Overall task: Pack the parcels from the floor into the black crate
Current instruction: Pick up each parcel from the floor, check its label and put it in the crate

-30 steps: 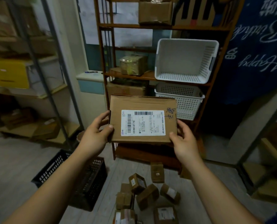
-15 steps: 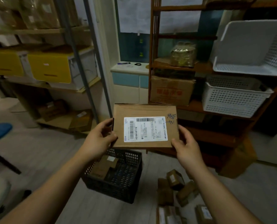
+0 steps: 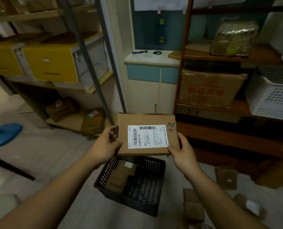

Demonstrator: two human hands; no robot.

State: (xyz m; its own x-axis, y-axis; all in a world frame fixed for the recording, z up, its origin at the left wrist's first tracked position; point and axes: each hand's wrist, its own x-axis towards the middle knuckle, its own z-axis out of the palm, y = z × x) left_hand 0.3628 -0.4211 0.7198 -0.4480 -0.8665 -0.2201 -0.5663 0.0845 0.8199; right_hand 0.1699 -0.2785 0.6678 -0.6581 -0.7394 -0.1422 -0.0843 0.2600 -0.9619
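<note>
both hands, left hand (image 3: pixel 105 146) and right hand (image 3: pixel 182 150), grip the labelled cardboard parcel (image 3: pixel 146 134) by its edges above the black crate (image 3: pixel 155 207).

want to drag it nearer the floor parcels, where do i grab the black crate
Once the labelled parcel is set down, probably grip the black crate's right rim from above: the top is open, and the brown parcel inside lies against the left wall, leaving that side free.

Arms outstretched; left grip (image 3: pixel 107 144), right grip (image 3: pixel 182 150) pinch parcel (image 3: pixel 146 135) at opposite edges.
</note>
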